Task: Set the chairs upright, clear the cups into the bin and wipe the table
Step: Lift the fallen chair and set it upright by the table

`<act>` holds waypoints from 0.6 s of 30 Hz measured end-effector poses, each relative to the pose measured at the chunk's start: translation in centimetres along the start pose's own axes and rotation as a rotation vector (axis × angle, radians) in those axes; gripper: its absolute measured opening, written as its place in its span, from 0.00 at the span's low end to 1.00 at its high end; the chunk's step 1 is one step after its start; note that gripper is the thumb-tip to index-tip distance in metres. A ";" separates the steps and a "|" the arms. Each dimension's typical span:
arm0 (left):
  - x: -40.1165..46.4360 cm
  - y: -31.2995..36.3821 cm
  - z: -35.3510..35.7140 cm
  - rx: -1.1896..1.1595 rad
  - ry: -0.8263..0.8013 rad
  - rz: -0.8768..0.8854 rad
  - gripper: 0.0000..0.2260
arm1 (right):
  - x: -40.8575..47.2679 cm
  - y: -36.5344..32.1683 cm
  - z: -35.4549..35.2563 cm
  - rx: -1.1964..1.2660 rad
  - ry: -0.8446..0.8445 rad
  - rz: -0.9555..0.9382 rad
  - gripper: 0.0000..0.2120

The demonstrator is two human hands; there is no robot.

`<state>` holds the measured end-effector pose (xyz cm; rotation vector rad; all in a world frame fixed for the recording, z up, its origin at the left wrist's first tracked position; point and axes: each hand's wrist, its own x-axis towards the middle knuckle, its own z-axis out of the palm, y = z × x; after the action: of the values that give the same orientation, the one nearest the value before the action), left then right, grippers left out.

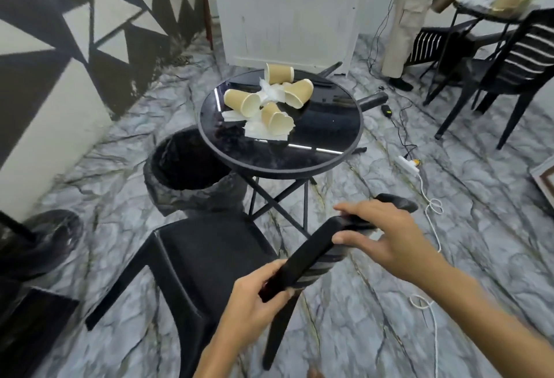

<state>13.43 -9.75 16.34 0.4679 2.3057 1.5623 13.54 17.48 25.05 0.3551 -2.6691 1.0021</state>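
Note:
A black plastic chair stands close in front of me, its seat facing the round table. My left hand grips the near end of the chair's top rail, and my right hand holds the far end of the same rail. Beyond it is a round black glass table with several tan paper cups lying on their sides among crumpled white napkins. A black bin lined with a bag stands open at the table's left edge. Another chair lies tipped behind the table, mostly hidden.
A white power strip and cables trail over the marble floor on the right. Two more black chairs and a second table stand at the back right, where a person stands. A white cabinet is behind the table.

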 end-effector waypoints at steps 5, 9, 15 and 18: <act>-6.9 0.9 -4.5 -0.026 0.038 -0.063 0.15 | -1.4 -7.7 2.5 0.042 -0.126 -0.007 0.19; -11.8 3.7 -8.0 -0.050 0.128 -0.057 0.16 | -2.0 -13.8 5.3 -0.019 -0.360 -0.120 0.20; -18.6 5.5 -11.7 0.118 0.184 -0.075 0.24 | -4.4 -17.1 6.1 0.035 -0.512 -0.135 0.23; -21.9 5.4 -13.7 0.229 0.250 -0.138 0.27 | -5.2 -15.7 5.4 0.022 -0.461 -0.106 0.29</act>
<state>27.58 -28.76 27.91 0.1676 2.6585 1.3653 22.55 3.07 28.88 0.8113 -2.9977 1.0179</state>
